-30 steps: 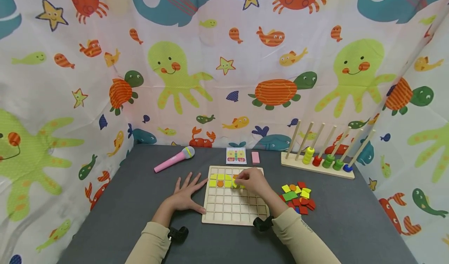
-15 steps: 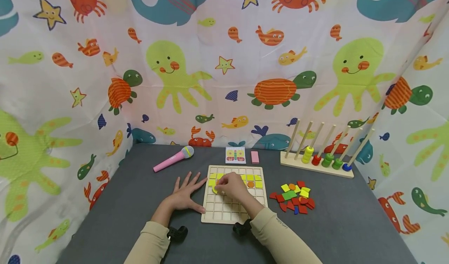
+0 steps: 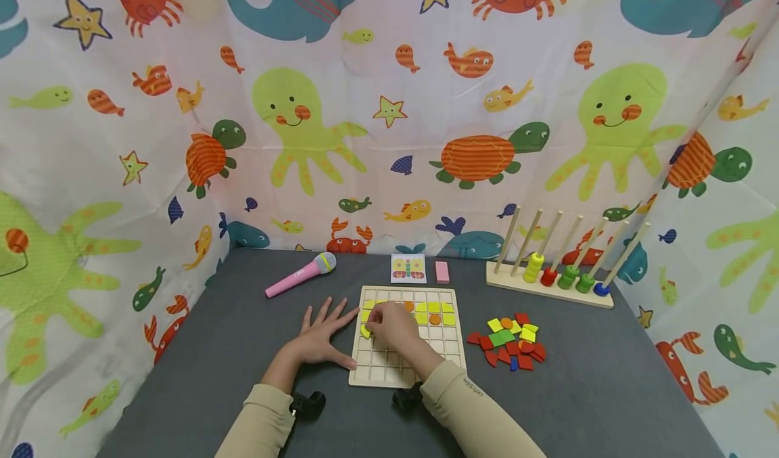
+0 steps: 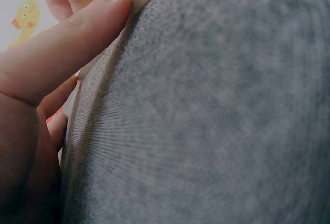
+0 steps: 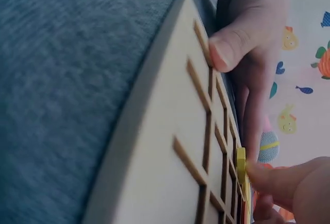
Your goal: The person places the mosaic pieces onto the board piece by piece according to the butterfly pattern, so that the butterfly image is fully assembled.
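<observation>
I see left hand (image 3: 321,341) spread, touching grid board (image 3: 379,360); right hand (image 3: 394,327) pinching yellow piece (image 5: 241,165) (loose tiles (image 3: 502,338) to its right).

Children's play corner, screened with cloth; whether within a home, a nursery or a studio cannot be told. Surround: white hangings (image 3: 389,157) printed with bright cartoon sea animals, standing behind and to both sides of a dark grey counter (image 3: 237,336). Toys and learning pieces thereon: pink toy microphone (image 3: 298,277), wooden peg rack (image 3: 550,291) with coloured rings (image 3: 533,268), wooden grid board (image 3: 452,346), small picture card (image 3: 408,268), pink block (image 3: 441,272), and a loose scatter of flat tiles (image 3: 502,338) in red, yellow, green, orange and blue.
</observation>
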### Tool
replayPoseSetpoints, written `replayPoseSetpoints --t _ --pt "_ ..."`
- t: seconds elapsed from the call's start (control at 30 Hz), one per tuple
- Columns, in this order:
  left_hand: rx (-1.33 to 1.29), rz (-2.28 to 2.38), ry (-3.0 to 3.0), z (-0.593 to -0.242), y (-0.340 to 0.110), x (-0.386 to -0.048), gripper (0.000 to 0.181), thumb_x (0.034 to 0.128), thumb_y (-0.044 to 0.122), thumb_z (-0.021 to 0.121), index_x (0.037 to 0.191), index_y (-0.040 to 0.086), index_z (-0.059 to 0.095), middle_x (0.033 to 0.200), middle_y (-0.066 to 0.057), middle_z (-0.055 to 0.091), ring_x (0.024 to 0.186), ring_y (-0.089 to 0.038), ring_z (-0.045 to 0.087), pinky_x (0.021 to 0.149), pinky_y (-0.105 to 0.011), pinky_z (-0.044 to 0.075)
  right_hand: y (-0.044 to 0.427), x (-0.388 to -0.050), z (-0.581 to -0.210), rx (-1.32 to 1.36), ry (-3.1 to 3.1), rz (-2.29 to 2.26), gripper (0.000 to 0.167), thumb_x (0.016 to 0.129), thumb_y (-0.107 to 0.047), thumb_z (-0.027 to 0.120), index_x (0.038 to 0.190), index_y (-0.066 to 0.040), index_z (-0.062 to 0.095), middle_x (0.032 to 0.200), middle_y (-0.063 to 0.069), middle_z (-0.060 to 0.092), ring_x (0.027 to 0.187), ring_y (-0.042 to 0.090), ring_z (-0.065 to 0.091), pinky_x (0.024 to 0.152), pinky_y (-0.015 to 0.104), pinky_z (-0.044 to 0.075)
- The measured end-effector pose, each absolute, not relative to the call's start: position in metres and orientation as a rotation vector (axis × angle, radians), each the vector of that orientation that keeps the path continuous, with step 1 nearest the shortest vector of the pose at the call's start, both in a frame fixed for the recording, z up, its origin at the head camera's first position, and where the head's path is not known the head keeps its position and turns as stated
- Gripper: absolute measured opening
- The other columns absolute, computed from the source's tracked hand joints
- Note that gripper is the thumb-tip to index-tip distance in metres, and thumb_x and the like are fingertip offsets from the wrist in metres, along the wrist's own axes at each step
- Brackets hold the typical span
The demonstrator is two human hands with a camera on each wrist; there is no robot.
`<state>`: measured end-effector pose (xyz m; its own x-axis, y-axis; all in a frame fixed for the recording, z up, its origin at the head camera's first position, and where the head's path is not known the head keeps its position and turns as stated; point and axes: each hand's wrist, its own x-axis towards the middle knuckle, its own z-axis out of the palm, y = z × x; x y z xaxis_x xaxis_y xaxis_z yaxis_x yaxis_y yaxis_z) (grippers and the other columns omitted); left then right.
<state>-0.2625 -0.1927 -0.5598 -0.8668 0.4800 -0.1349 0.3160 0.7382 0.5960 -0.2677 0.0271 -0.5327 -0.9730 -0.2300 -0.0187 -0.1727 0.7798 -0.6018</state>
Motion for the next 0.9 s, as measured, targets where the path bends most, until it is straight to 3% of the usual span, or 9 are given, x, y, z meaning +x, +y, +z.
replayPoseSetpoints --t 0.2,0.73,0.9 --pt "0.624 0.832 2.653 -0.557 -0.192 -0.261 0.12 0.0635 0.071 0.082 0.161 0.032 0.025 0.171 -0.01 0.007 0.155 -0.042 -0.013 0.112 -0.069 -0.022 0.027 -0.269 -0.535 -0.236 2.924 -0.943 0.031 0.083 -0.037 0.083 0.073 -0.021 0.059 0.067 -0.004 0.054 0.059 0.015 0.051 0.052 0.031 0.037" --pt "0.568 0.766 2.689 -0.574 -0.194 -0.269 0.123 0.0591 0.081 0.078 0.16 0.043 0.019 0.171 0.006 0.0 0.156 -0.029 -0.017 0.115 -0.063 -0.024 0.056 -0.269 -0.518 -0.192 2.889 -1.156 0.028 0.086 -0.034 0.082 0.077 -0.017 0.062 0.067 0.0 0.056 0.063 0.017 0.052 0.056 0.03 0.037" --pt "0.567 0.76 2.692 -0.571 -0.191 -0.268 0.124 0.0583 0.08 0.079 0.161 0.039 0.021 0.172 0.002 0.002 0.156 -0.034 -0.016 0.115 -0.065 -0.022 0.064 -0.267 -0.517 -0.184 2.897 -1.147 0.031 0.084 -0.038 0.083 0.077 -0.016 0.061 0.068 0.001 0.056 0.062 0.017 0.051 0.055 0.03 0.036"
